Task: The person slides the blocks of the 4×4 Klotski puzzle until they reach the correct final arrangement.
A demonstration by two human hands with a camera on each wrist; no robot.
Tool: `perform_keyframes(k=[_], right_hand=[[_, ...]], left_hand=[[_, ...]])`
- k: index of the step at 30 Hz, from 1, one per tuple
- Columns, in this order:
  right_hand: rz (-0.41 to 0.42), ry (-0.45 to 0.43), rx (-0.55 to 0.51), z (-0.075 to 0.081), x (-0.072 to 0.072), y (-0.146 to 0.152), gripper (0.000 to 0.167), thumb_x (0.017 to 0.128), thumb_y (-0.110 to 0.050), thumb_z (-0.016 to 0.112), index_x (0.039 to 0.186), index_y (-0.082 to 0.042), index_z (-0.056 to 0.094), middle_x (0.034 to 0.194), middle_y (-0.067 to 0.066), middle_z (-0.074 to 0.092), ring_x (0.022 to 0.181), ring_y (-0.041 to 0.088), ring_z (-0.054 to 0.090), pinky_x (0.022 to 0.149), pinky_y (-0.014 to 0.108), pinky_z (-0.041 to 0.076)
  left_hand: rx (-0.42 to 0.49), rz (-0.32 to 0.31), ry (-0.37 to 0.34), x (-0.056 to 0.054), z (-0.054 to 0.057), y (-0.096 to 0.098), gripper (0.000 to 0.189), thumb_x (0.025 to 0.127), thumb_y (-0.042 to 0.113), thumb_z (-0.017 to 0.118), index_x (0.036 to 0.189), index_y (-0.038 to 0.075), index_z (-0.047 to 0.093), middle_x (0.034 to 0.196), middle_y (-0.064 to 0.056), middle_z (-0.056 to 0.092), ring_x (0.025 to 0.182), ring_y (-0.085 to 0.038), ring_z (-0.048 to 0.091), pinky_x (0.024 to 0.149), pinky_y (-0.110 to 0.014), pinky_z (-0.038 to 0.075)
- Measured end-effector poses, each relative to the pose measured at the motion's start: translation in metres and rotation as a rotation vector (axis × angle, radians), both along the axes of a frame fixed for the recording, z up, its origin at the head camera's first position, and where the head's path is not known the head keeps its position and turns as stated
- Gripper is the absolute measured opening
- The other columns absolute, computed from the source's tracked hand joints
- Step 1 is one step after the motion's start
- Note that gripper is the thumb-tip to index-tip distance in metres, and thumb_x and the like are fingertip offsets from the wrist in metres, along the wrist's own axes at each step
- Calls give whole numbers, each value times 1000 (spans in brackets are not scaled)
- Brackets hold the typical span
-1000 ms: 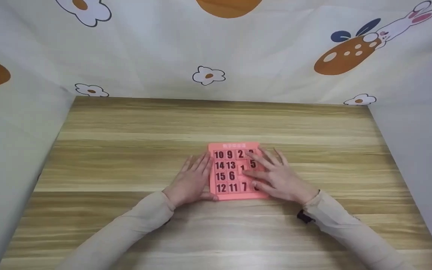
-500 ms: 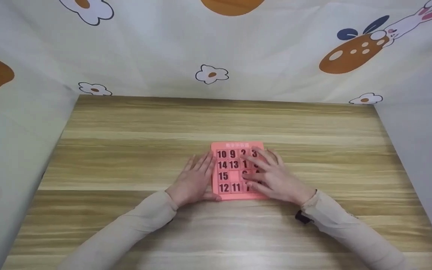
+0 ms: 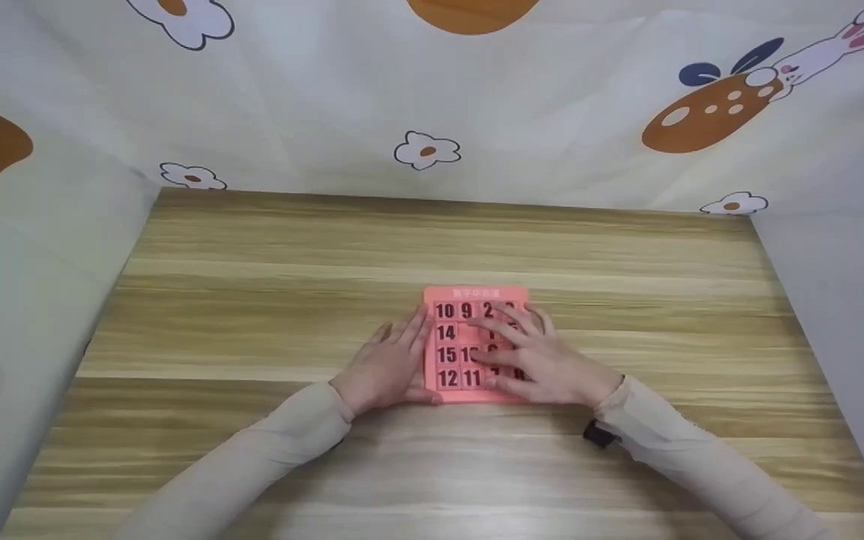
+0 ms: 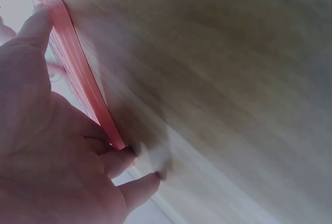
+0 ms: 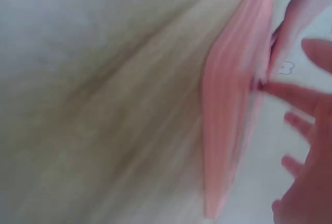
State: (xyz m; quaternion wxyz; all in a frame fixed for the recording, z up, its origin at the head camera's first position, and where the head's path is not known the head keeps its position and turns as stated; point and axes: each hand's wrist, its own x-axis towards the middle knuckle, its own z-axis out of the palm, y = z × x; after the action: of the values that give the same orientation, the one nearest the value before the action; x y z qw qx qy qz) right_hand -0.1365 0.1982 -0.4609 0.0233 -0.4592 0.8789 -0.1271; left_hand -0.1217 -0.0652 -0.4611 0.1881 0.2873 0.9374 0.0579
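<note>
A pink sliding number puzzle (image 3: 475, 292) lies flat on the wooden table. My left hand (image 3: 385, 367) rests along its left edge with the fingers straight and the thumb on the lower left corner. In the left wrist view, thumb and fingertips touch opposite ends of the puzzle's side (image 4: 85, 73). Over the right half of the tiles, my right hand (image 3: 544, 361) spreads its fingers, hiding several numbers. One fingertip touches the face in the right wrist view. A gap shows right of tile 14 (image 3: 445, 333); below it sits a partly covered tile, apparently 13.
Wood-grain table (image 3: 289, 247) surrounds the puzzle. Behind it hangs a pale cloth (image 3: 312, 97) printed with flowers and a rabbit; similar pale sides stand at left and right. A dark band (image 3: 598, 433) sits at the right wrist.
Tile 6 has slid right and tile 1 up. Tile 13 has then slid down, so the gap is now in the second row. My right hand shifted left; the left stayed.
</note>
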Motion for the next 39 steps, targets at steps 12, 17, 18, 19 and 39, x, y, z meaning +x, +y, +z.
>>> perform_keyframes(k=[12,17,18,19,39], right_hand=[[-100,33,33,-3,1,0,53,95,-44,54,136,-10,56,155,13,28,140,36,21,106,67,18],[-101,-10,31,-5,-6,-3,52,97,-43,51,141,-15,52,157,13,22,141,38,19,108,66,16],[-123,-20,17,-4,-8,-2,51,97,-42,52,141,-15,52,157,12,22,141,37,19,108,65,15],[-146,-24,2,-5,-10,-1,51,97,-41,52,141,-14,52,157,12,22,141,37,19,108,65,15],[-166,-22,-34,-8,-20,3,49,97,-37,54,142,-17,51,156,17,21,140,38,20,107,65,16]], left_hand=[[-24,-4,-8,0,-1,1,115,79,74,52,153,-2,9,159,-19,-1,145,-33,8,115,-50,14],[-39,-9,-16,-1,1,2,114,79,74,52,153,-2,8,159,-18,-3,145,-32,7,115,-50,14],[-44,-11,-16,-1,1,2,114,80,74,52,153,-2,7,159,-18,-3,145,-32,6,115,-50,14],[-46,-11,-17,-1,1,3,114,80,74,52,153,-1,7,159,-18,-4,145,-32,6,115,-50,14],[-55,-13,-13,-2,-2,2,117,78,76,50,153,-2,5,159,-17,-5,145,-30,5,116,-48,13]])
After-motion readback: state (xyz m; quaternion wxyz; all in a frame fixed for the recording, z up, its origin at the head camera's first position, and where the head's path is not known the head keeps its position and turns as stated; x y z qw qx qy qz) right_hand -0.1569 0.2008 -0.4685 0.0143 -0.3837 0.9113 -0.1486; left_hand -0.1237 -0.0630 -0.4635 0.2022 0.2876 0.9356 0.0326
